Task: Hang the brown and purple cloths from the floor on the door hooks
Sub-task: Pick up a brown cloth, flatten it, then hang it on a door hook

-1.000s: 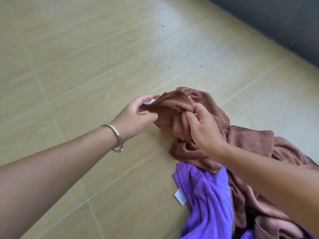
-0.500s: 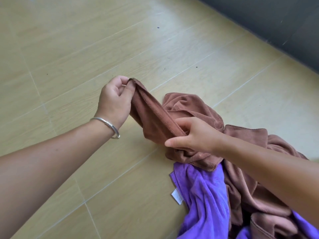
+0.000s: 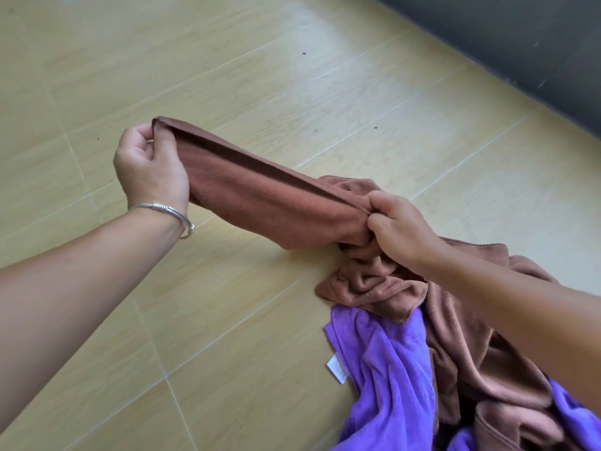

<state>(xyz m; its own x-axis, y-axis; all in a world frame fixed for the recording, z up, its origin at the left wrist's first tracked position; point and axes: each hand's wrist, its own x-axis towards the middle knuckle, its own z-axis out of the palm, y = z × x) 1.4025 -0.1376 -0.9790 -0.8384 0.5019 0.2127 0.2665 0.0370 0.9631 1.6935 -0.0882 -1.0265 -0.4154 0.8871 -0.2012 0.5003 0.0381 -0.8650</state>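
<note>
the person bends over the wooden floor (image 3: 227, 76) and works on the brown cloth (image 3: 266, 196). the left hand (image 3: 151, 170) holds one corner of it up, the thumb and the curled fingers (image 3: 140, 133) pinching the hem, and a silver bracelet (image 3: 169, 211) sits on that wrist. the right hand (image 3: 400, 226) grips the same edge further along, its fingers closed round a bunch of fabric. between the two hands the edge is pulled into a straight, folded band that hangs clear of the floor. the rest of the brown cloth lies crumpled under and behind the right hand, and it overlaps the purple cloth (image 3: 390, 369), which is on the floor with its white label (image 3: 336, 369) showing. the door hooks are not in view.

i think the step in hand is to find and stretch the top edge before lifting. to do it well, the right hand should slide along the hem to the far corner, not keep a thick bunch. then lift slowly, so the purple cloth is not dragged up with it. i cannot tell for sure whether there is one brown cloth or two in the heap at the lower right, so it is better to check before pulling hard.
</note>
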